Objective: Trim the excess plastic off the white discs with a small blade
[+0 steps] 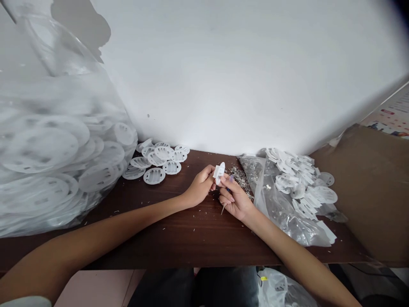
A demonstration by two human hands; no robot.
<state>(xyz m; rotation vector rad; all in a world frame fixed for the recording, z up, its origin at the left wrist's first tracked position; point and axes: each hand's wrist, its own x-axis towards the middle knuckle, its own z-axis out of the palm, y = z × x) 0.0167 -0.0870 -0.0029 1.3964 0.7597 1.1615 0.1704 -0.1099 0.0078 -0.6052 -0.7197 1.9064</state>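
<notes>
White piece [219, 174], long axis near upright, top leaning right, in fingers [207, 171]

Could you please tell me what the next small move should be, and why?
I would probably have the left hand steady the white plastic piece while the right hand turns the purple-handled tool toward it: both hands are at the piece, but the tool's thin metal shaft points down, away from it.
</notes>
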